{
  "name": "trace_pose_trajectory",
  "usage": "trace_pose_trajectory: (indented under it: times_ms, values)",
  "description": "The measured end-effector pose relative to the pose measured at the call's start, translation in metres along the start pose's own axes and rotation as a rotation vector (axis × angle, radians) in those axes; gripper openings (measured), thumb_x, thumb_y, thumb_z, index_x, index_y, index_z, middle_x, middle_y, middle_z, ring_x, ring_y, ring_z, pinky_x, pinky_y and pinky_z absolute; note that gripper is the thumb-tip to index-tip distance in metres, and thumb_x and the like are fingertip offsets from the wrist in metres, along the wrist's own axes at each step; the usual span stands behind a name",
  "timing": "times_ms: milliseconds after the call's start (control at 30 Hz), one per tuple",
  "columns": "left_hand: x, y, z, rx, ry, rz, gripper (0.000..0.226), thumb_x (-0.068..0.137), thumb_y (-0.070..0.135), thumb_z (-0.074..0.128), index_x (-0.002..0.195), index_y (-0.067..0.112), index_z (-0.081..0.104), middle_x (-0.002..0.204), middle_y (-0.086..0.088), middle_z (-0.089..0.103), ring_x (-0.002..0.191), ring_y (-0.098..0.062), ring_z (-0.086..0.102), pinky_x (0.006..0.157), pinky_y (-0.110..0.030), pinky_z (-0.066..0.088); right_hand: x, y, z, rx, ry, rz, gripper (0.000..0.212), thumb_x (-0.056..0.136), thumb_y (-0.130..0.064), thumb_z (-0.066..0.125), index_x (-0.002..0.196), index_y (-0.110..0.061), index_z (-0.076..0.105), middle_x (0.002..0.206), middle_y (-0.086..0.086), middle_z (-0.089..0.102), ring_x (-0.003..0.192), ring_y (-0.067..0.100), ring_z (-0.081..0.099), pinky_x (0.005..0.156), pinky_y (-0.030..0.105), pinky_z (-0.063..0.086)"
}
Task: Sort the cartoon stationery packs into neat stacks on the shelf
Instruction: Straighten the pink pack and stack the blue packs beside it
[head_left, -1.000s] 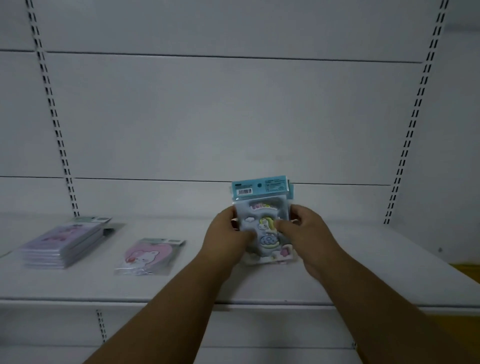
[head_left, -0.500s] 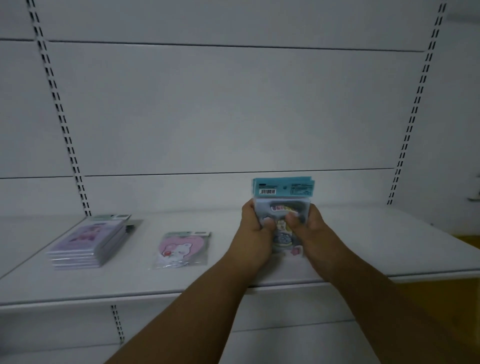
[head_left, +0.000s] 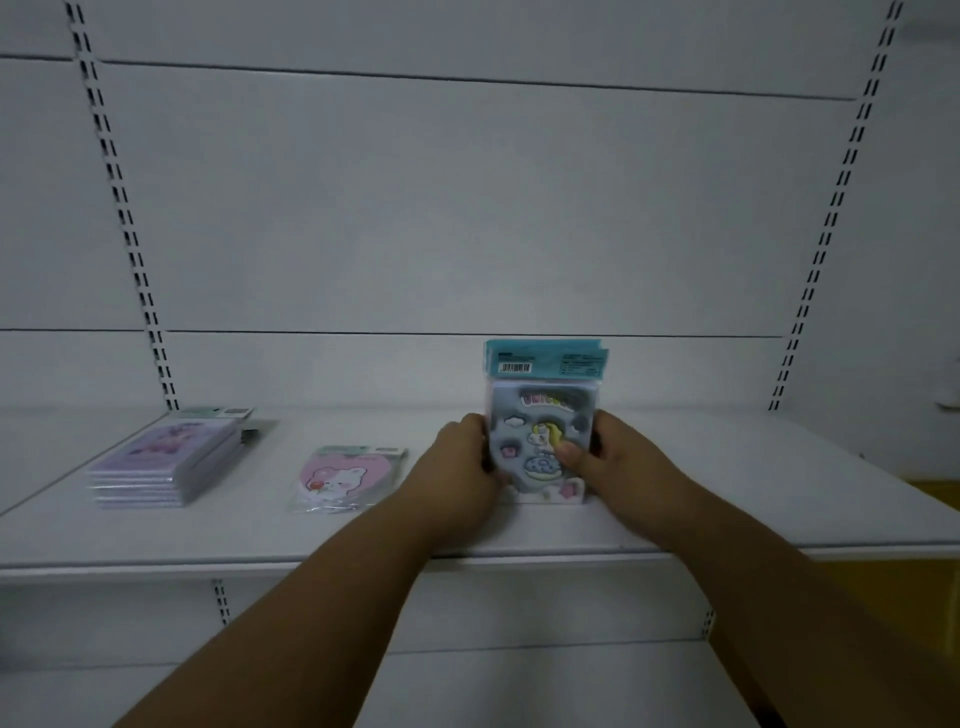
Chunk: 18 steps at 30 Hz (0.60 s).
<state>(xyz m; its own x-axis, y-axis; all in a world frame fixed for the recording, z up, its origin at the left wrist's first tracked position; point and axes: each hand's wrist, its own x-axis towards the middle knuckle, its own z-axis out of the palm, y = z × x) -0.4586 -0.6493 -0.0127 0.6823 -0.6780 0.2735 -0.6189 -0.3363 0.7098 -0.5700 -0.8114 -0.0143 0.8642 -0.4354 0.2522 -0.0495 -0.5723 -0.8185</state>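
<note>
Fingers of my left hand (head_left: 462, 457) and right hand (head_left: 613, 457) pinched the unicorn packs (head_left: 540, 441), upright near the shelf's (head_left: 779, 499) front edge; squaring their edges before laying them flat seemed best.

White back panel (head_left: 467, 208) behind, slotted uprights (head_left: 122, 208) either side.
Yellow surface (head_left: 935, 499) shows low at far right edge.

Shop: slotted white display shelving (head_left: 727, 519)
</note>
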Motion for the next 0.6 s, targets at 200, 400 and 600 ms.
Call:
trace_pose_trajectory:
  times_ms: [200,400,600]
  values:
    - [0.006,0.006,-0.009,0.065,-0.039,-0.178,0.026,0.089,0.026,0.064,0.112,0.014,0.066,0.11,-0.006,0.071,0.097,-0.022,0.066,0.089,-0.036,0.056,0.013,-0.011,-0.001,-0.053,0.056,0.135,0.03,0.088,-0.04,0.063,0.098,-0.013,0.072,0.091,0.004,0.077,0.078,0.015,0.072,0.076,0.032,0.058]
    - [0.022,0.006,0.001,0.291,-0.118,-0.259,0.04,0.095,0.036,0.047,0.113,0.006,0.065,0.115,-0.016,0.067,0.104,-0.029,0.064,0.09,-0.034,0.052,0.034,-0.009,0.007,-0.345,0.04,0.306,0.041,0.088,-0.051,0.058,0.072,-0.014,0.067,0.061,0.0,0.061,0.057,0.013,0.056,0.05,0.025,0.037]
    - [0.02,0.009,0.001,0.386,-0.047,-0.282,0.05,0.098,0.043,0.039,0.107,0.001,0.065,0.103,-0.016,0.067,0.098,-0.033,0.065,0.076,-0.034,0.048,0.028,-0.018,0.004,-0.395,0.066,0.279,0.048,0.094,-0.05,0.048,0.079,-0.009,0.067,0.063,0.002,0.058,0.061,0.017,0.054,0.051,0.026,0.034]
